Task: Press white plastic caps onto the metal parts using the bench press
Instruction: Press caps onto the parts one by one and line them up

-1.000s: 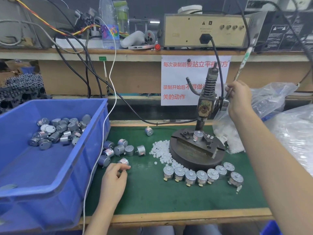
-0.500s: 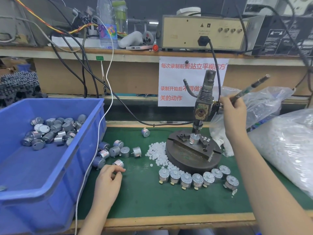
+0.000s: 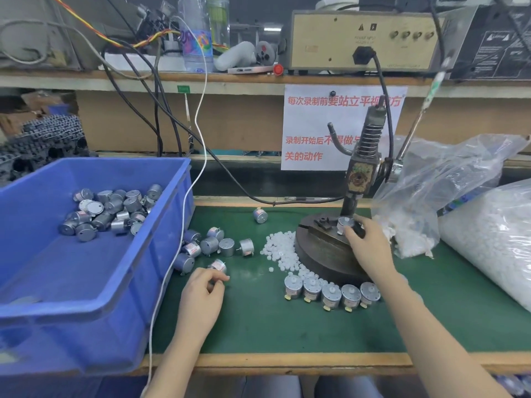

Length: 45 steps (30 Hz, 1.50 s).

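Right hand: curled round shiny cylindrical metal part on bench press, round dark base.
Left hand: pinches another silvery cylinder.
White caps: small translucent beads, heaped beside base.

The left hand, lower centre, curls thumb and forefinger round a loose part. The right hand (forearm stretched from lower right) grips a mounted part.
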Motion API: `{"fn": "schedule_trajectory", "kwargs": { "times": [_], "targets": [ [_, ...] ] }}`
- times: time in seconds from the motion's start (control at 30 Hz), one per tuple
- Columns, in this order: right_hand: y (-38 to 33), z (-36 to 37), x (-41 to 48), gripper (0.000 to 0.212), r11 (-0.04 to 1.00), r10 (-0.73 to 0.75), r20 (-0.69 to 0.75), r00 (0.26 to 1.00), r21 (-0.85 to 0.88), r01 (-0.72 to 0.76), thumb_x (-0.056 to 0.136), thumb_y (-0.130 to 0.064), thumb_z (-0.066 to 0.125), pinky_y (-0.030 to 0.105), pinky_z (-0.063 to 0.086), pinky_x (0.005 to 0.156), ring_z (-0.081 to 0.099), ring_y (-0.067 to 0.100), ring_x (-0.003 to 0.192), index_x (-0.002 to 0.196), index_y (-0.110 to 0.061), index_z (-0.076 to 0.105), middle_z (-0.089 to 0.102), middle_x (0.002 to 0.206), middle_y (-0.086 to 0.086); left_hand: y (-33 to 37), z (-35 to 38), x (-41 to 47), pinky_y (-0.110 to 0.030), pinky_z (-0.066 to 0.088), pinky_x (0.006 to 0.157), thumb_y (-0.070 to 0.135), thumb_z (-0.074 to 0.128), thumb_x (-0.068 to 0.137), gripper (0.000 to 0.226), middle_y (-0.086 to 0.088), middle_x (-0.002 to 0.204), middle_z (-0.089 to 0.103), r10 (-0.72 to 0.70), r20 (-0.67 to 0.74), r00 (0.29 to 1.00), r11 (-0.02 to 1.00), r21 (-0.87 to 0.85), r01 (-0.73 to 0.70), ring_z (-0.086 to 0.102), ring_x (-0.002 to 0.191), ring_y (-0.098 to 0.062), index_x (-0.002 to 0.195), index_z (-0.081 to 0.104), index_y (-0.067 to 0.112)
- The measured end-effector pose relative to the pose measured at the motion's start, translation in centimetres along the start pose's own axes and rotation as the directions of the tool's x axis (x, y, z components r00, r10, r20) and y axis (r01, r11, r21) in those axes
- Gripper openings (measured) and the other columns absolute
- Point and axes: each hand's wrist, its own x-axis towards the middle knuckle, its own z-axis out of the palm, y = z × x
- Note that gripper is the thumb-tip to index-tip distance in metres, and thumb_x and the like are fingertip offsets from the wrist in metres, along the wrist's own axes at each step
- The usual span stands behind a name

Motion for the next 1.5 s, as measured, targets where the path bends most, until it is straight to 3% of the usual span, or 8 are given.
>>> {"fn": "schedule_trajectory", "kwargs": {
  "times": [0.23,0.5,0.63,0.8,1.1,1.27,1.4,1.5],
  "targets": [
    [-0.9,-0.2,0.7,0.034,0.963,-0.144,0.009,0.990,-0.230,0.142,0.085,-0.024,0.065,0.042,0.042,0.093,0.055,0.028,0.107,0.115,-0.009,0.062,0.062,0.115,0.009,-0.5,0.2,0.1,-0.005,0.035,0.060,-0.008,0.055,0.080,0.039,0.001,0.081,0.059,-0.017,0.024,1.000,1.000,0.009,0.017,0.052,0.069,-0.011,0.065,0.058,0.029],
    [1.9,-2.9,-1.9,0.032,0.975,0.010,-0.173,0.985,0.219,0.028,0.082,-0.026,0.069,0.025,0.036,0.081,0.051,0.010,0.091,0.113,-0.018,0.063,0.057,0.105,-0.006,-0.4,0.1,0.1,-0.006,0.036,0.060,-0.007,0.055,0.081,0.038,-0.004,0.084,0.061,-0.011,0.036,0.999,1.000,0.018,0.010,0.054,0.072,-0.015,0.066,0.059,0.028],
    [4.1,-4.6,-1.7,0.034,0.993,0.078,-0.245,0.966,0.105,-0.053,0.083,-0.024,0.067,0.028,0.037,0.079,0.053,0.016,0.094,0.116,-0.013,0.063,0.059,0.114,0.003,-0.2,0.1,0.1,-0.008,0.036,0.060,-0.006,0.055,0.081,0.037,-0.005,0.085,0.062,-0.014,0.038,0.999,1.000,0.014,0.014,0.055,0.071,-0.014,0.065,0.059,0.028],
    [7.0,-5.2,-1.5,0.035,0.972,0.224,-0.198,0.954,-0.026,-0.233,0.083,-0.020,0.067,0.039,0.043,0.085,0.056,0.034,0.102,0.114,-0.004,0.062,0.061,0.112,0.019,-0.1,0.0,0.0,-0.011,0.036,0.061,-0.004,0.055,0.082,0.036,-0.007,0.086,0.062,-0.026,0.041,0.999,1.000,0.006,0.026,0.055,0.073,-0.016,0.066,0.060,0.028],
    [6.9,-5.9,-1.3,0.033,0.953,0.300,0.006,0.954,-0.031,-0.300,0.089,-0.028,0.060,0.034,0.041,0.088,0.057,0.028,0.106,0.116,-0.009,0.063,0.064,0.115,0.014,-0.1,-0.1,0.0,-0.007,0.037,0.061,-0.005,0.055,0.082,0.034,-0.007,0.086,0.061,-0.023,0.041,0.999,1.000,0.011,0.022,0.054,0.073,-0.014,0.068,0.060,0.026],
    [2.5,-4.2,-3.2,0.025,0.994,0.040,-0.267,0.963,-0.090,-0.067,0.090,-0.013,0.050,0.043,0.044,0.091,0.055,0.035,0.100,0.108,-0.004,0.065,0.062,0.105,0.018,0.0,0.0,0.0,-0.007,0.035,0.059,-0.004,0.055,0.082,0.034,-0.006,0.084,0.059,-0.025,0.045,0.999,1.000,0.018,0.025,0.052,0.069,-0.014,0.068,0.060,0.026],
    [-2.9,-0.2,-5.5,0.021,0.971,-0.222,-0.055,0.974,-0.109,0.215,0.089,-0.008,0.052,0.035,0.040,0.091,0.052,0.024,0.102,0.105,-0.010,0.066,0.059,0.105,0.007,0.0,0.2,-0.3,-0.010,0.035,0.056,0.000,0.056,0.082,0.028,-0.002,0.078,0.058,-0.011,0.076,0.997,0.999,0.039,0.008,0.050,0.064,-0.014,0.071,0.061,0.025],
    [-5.8,3.5,-7.0,0.026,0.929,-0.341,0.209,0.917,-0.077,0.363,0.091,-0.014,0.052,0.023,0.033,0.090,0.048,0.018,0.108,0.115,-0.015,0.061,0.057,0.112,0.001,0.1,0.3,-0.4,-0.020,0.038,0.061,0.000,0.057,0.081,0.031,0.002,0.077,0.056,0.020,0.105,0.994,0.998,0.055,-0.026,0.050,0.065,-0.014,0.069,0.057,0.029]
  ]
}}
